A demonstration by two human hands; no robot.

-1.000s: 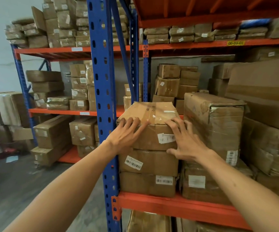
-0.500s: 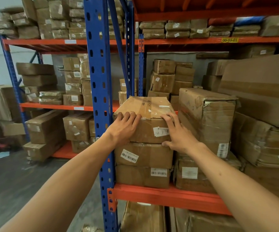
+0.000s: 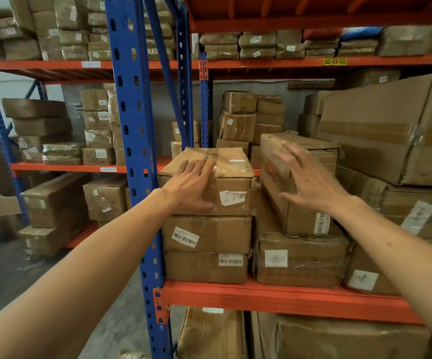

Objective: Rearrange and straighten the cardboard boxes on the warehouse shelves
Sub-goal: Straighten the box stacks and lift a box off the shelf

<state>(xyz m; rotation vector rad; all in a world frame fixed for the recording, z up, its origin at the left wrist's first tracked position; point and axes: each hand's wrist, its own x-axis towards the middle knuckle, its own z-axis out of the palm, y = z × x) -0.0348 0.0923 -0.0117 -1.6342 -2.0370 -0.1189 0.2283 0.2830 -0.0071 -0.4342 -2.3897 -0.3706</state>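
Observation:
A stack of three cardboard boxes stands at the left end of the orange shelf (image 3: 274,297). My left hand (image 3: 192,189) lies flat with straight fingers on the top box (image 3: 231,174), over its front left corner. My right hand (image 3: 307,177) is in the air with fingers spread, in front of the taller neighbouring box (image 3: 300,221), which sits on a wide flat box (image 3: 303,257). Whether the right hand touches that box I cannot tell.
A blue upright post (image 3: 134,141) rises just left of the stack. Large boxes (image 3: 391,130) fill the shelf to the right. More box stacks sit behind and on the far rack (image 3: 54,167) at left. Further boxes lie under the shelf.
My right hand has left the top box's right front corner and moved up and right toward the taller box, fingers spread. My left hand has stayed on the top box.

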